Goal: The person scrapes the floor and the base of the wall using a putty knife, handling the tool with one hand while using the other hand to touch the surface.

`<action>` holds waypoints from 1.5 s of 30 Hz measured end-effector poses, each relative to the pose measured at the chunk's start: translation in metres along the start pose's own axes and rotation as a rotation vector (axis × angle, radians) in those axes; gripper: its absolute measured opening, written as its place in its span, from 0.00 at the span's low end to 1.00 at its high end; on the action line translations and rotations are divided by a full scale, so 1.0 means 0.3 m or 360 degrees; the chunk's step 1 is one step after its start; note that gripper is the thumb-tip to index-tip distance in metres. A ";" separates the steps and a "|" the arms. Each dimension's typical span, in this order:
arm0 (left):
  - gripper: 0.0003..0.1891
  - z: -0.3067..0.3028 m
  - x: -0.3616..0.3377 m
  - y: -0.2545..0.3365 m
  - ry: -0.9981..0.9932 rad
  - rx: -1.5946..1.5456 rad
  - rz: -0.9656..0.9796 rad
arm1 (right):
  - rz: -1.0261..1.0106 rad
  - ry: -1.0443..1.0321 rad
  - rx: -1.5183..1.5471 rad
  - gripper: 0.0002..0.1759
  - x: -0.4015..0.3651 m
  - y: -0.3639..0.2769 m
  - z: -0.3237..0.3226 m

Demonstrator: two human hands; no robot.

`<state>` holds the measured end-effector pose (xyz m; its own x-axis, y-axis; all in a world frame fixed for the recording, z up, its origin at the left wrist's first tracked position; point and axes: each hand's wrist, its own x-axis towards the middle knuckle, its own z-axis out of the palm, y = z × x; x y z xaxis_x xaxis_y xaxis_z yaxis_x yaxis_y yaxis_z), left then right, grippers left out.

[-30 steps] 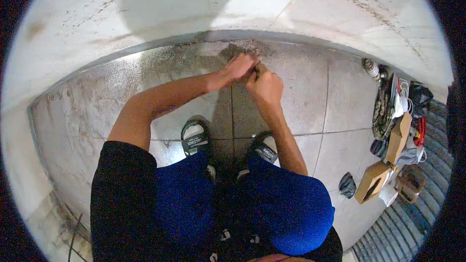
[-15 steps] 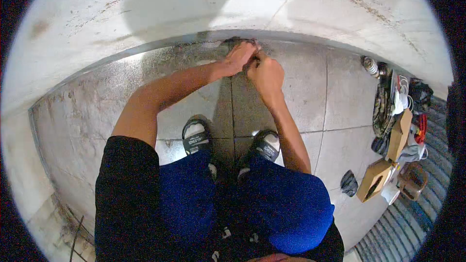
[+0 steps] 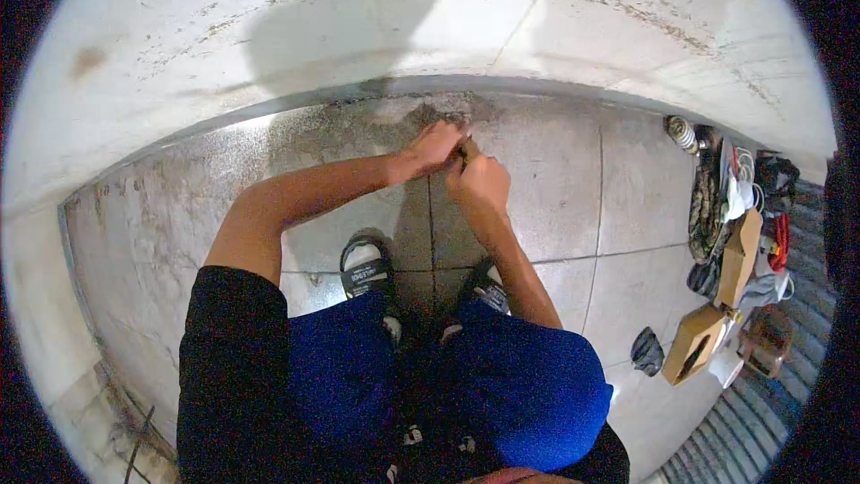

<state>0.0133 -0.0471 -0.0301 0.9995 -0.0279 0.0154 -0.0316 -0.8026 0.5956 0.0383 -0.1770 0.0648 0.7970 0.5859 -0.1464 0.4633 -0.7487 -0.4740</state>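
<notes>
Close to the foot of the wall, my left hand [image 3: 439, 145] and my right hand [image 3: 481, 182] meet low over the tiled floor [image 3: 546, 188]. My right hand is a closed fist. A small dark brown piece [image 3: 468, 150] shows between it and my left fingers; its kind is too small to tell. The fingers of my left hand are bent and closed near this piece, their tips mostly hidden. Just beyond them, a dark wet-looking patch [image 3: 426, 114] marks the floor by the wall.
The pale, stained wall [image 3: 484, 27] curves across the front. At right lie a coiled spring-like part [image 3: 681, 133], an open cardboard box [image 3: 692, 345], a red item [image 3: 779, 242], a brown stool-like object [image 3: 767, 341] and a dark crumpled bag [image 3: 647, 351]. Ridged shutter slats [image 3: 726, 435] border them.
The view has tilted up a little, so wall and floor sit lower in the picture. Both hands remain together, slightly nearer my body, and the dark patch is more exposed.
</notes>
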 end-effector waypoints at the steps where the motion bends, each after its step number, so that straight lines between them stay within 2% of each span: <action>1: 0.12 -0.010 0.005 -0.020 0.0167 0.0043 0.0218 | 0.0010 -0.0009 -0.0008 0.12 0.013 -0.006 0.016; 4: 0.17 -0.113 0.078 -0.014 -0.0118 -0.0112 -0.0231 | -0.0050 0.0047 -0.0011 0.13 0.056 0.014 0.036; 5: 0.18 -0.060 0.082 -0.051 -0.0002 -0.0025 -0.0221 | -0.0106 0.0097 0.0001 0.14 0.080 0.016 0.037; 8: 0.15 0.023 0.047 -0.053 -0.0220 0.0105 -0.0058 | -0.0052 0.0075 0.0099 0.14 0.005 0.035 0.028; 11: 0.08 0.012 0.015 -0.010 0.0035 0.0369 0.0124 | 0.0074 -0.0030 0.0069 0.13 -0.019 0.024 0.023; 14: 0.07 -0.063 0.083 -0.062 0.0148 0.0065 0.0228 | -0.0124 0.0125 0.0024 0.13 0.065 0.020 0.042; 15: 0.21 -0.083 0.095 -0.057 -0.0210 0.0176 -0.0050 | -0.0113 0.0143 0.0038 0.13 0.067 0.024 0.038; 17: 0.09 -0.091 0.072 -0.017 -0.0121 0.0181 0.0031 | -0.0102 0.0173 0.0076 0.13 0.066 0.020 0.027; 21: 0.09 0.012 0.024 0.020 -0.0107 0.0354 0.0139 | 0.0044 0.0051 0.0109 0.12 -0.035 0.020 -0.006; 23: 0.08 -0.030 0.034 0.010 0.0048 0.0153 0.0154 | 0.0087 0.0047 0.0080 0.12 -0.017 0.015 0.012; 24: 0.07 -0.059 0.051 0.012 0.0120 0.0043 0.0164 | -0.0001 0.0068 0.0051 0.14 0.000 0.022 0.018; 25: 0.10 -0.072 0.084 -0.002 0.0310 0.0146 0.0240 | -0.0095 0.0093 0.0019 0.16 0.037 0.030 0.020; 26: 0.11 -0.069 0.086 0.002 0.0234 0.0133 0.0172 | -0.0196 0.0126 -0.0010 0.19 0.065 0.034 0.020; 28: 0.14 -0.103 0.081 0.031 0.0079 0.0116 0.0030 | -0.0128 0.0090 0.0049 0.19 0.043 0.026 -0.014; 29: 0.15 -0.112 0.047 0.056 0.0159 -0.0109 0.0249 | -0.0110 0.0044 0.0036 0.19 0.010 0.022 -0.038; 31: 0.14 -0.036 0.034 0.013 0.0067 -0.0367 0.0001 | -0.0074 0.0000 0.0034 0.18 -0.002 0.006 -0.050; 33: 0.14 0.012 0.040 -0.036 0.0116 -0.0331 -0.0001 | -0.0017 0.0008 0.0044 0.18 0.000 -0.007 -0.038; 35: 0.14 -0.048 0.095 -0.040 0.0330 -0.0004 0.0246 | -0.0133 0.0126 0.0066 0.13 0.054 0.020 0.004; 36: 0.13 -0.080 0.108 -0.028 0.0257 -0.0049 0.0173 | -0.0206 0.0201 0.0080 0.11 0.084 0.027 0.015; 38: 0.13 -0.103 0.090 0.006 0.0079 -0.0163 0.0005 | -0.0210 0.0126 0.0101 0.11 0.050 0.035 -0.001; 42: 0.12 -0.051 0.001 0.074 0.0121 -0.0021 0.0002 | -0.0010 -0.0023 0.0045 0.11 -0.030 0.004 -0.035; 43: 0.12 -0.055 0.027 0.026 -0.0140 0.0020 0.0025 | -0.0069 0.0022 0.0044 0.12 -0.007 0.011 -0.008; 45: 0.12 -0.079 0.076 -0.025 -0.0014 0.0047 0.0090 | -0.0181 0.0106 0.0025 0.19 0.057 0.046 0.055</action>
<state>0.0364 -0.0276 -0.0153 0.9960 -0.0788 0.0410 -0.0881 -0.8168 0.5701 0.0519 -0.1723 0.0414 0.7639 0.6444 -0.0332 0.5465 -0.6735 -0.4977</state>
